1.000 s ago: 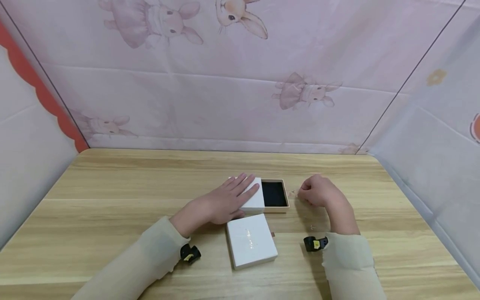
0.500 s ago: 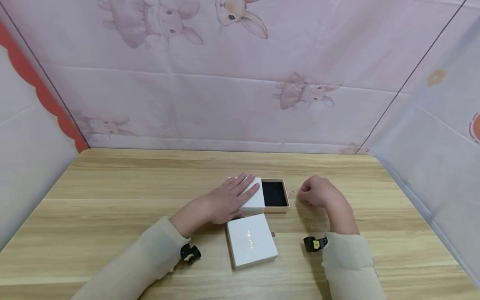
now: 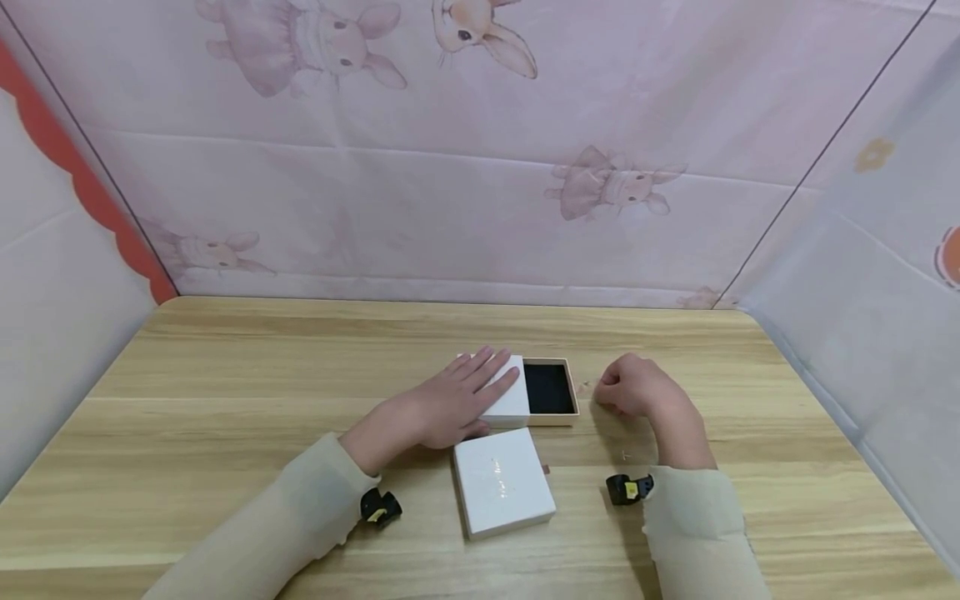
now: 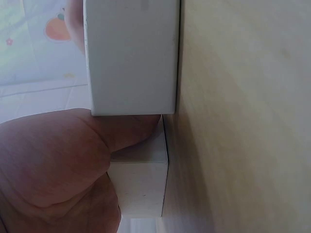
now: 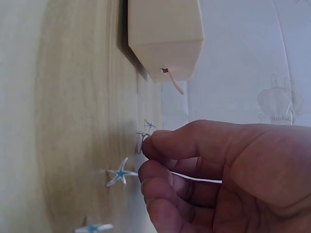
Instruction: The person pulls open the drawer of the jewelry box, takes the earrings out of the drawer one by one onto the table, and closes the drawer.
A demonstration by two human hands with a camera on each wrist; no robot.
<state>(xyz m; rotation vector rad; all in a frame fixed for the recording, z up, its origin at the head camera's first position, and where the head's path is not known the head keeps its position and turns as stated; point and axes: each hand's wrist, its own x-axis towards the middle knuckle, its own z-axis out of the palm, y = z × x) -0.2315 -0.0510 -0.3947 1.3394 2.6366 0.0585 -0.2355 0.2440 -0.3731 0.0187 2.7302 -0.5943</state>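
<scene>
My left hand [image 3: 450,404] rests on a white slide-out box [image 3: 517,400], fingers spread over its top and thumb down by its near side. Out of the box's right end sticks a drawer [image 3: 573,419] with a black lining [image 3: 549,388]. Right of it, low at the table, my right hand [image 3: 636,385] has its fingers curled. In the right wrist view, thumb and forefinger pinch a small silvery starfish-shaped piece [image 5: 142,136]. A thin white strand [image 5: 197,179] shows behind these fingers. Another starfish piece [image 5: 149,124] lies just beyond, and a blue-centred one [image 5: 121,174] beside the hand.
A second white box [image 3: 504,483] with gold lettering lies nearer me, close against the first. One more starfish piece [image 5: 92,227] is at the lower edge of the right wrist view. A pink fabric tab [image 5: 176,83] hangs from the drawer's end. Printed cloth walls surround the wooden table [image 3: 262,367].
The right hand has dipped very slightly toward the table and shifted a little. The left hand and both boxes stay where they were.
</scene>
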